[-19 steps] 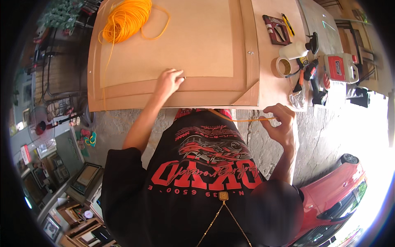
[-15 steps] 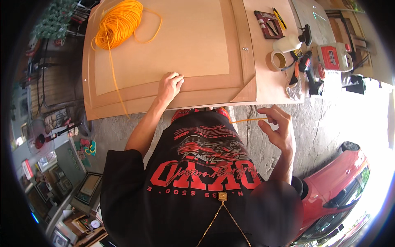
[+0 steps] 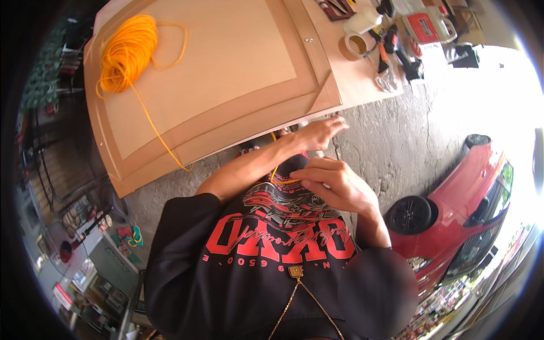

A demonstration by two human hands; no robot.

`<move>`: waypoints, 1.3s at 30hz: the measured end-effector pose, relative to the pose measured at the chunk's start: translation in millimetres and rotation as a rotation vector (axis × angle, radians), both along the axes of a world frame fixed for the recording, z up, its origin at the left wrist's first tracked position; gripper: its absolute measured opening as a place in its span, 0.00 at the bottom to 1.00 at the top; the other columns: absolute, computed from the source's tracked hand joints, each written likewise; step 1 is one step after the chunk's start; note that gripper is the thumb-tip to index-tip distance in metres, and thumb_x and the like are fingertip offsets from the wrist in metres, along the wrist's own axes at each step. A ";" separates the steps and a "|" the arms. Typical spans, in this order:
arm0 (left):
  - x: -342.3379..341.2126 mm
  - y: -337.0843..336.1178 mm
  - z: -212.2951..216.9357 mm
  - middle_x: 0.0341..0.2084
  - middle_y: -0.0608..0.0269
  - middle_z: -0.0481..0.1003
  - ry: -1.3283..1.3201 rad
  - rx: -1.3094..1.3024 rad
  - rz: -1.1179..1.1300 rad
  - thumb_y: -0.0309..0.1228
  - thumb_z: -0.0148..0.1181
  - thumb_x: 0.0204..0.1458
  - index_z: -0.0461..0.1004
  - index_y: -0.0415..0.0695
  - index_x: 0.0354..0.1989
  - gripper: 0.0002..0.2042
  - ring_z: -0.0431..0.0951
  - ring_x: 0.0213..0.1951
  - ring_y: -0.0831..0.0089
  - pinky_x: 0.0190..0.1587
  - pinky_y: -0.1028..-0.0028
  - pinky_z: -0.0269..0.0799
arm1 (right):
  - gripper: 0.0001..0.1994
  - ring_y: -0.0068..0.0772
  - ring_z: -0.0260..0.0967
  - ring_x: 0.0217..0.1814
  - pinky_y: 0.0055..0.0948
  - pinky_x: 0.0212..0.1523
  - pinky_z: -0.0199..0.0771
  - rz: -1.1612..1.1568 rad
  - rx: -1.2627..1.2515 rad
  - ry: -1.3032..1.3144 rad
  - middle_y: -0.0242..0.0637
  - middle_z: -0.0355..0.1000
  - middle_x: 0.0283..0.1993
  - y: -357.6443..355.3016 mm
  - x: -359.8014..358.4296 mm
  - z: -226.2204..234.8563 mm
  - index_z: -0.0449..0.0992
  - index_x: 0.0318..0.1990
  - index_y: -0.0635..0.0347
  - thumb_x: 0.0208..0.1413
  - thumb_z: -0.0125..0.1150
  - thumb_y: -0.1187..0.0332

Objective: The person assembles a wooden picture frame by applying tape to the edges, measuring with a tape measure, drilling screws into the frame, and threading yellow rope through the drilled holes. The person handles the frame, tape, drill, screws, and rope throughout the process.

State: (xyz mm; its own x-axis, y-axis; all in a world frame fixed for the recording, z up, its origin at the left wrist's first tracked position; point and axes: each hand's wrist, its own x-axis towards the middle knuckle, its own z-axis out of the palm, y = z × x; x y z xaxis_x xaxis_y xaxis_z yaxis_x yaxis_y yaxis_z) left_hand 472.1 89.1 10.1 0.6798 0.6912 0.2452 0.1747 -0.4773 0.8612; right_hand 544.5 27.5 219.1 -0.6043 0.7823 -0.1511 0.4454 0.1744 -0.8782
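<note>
My right hand [image 3: 337, 184] pinches a yellow-orange cord [image 3: 279, 181] in front of my shirt. Above the fingers, the cord bends up and passes behind my left forearm. My left hand [image 3: 322, 134] is stretched out just past the near edge of a large framed brown panel [image 3: 221, 73], fingers extended, with nothing seen in them. On the panel's far left lies a coil of the same cord [image 3: 129, 52]. One strand runs from the coil over the near edge, and its course under the panel is hidden.
The panel rests on a table [image 3: 362, 93]. A tape roll [image 3: 356, 45], white spray bottle [image 3: 362, 21], hand tools and a red-and-white jug [image 3: 428, 25] stand at its right. A red car [image 3: 453, 198] is parked on the concrete floor at right. A fan [image 3: 68, 246] stands at left.
My left hand has left the panel and moved right, beyond its near edge. My right hand has come left toward my body, still pinching the cord. The view has shifted and tilted.
</note>
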 end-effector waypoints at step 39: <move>-45.5 151.0 -31.9 0.14 0.74 0.60 -0.588 -1.028 1.226 0.29 0.55 0.55 0.65 0.48 0.20 0.11 0.55 0.16 0.85 0.19 0.81 0.49 | 0.07 0.35 0.76 0.37 0.42 0.31 0.75 0.319 0.517 -0.679 0.32 0.77 0.35 330.7 4.5 -278.2 0.81 0.34 0.51 0.47 0.62 0.64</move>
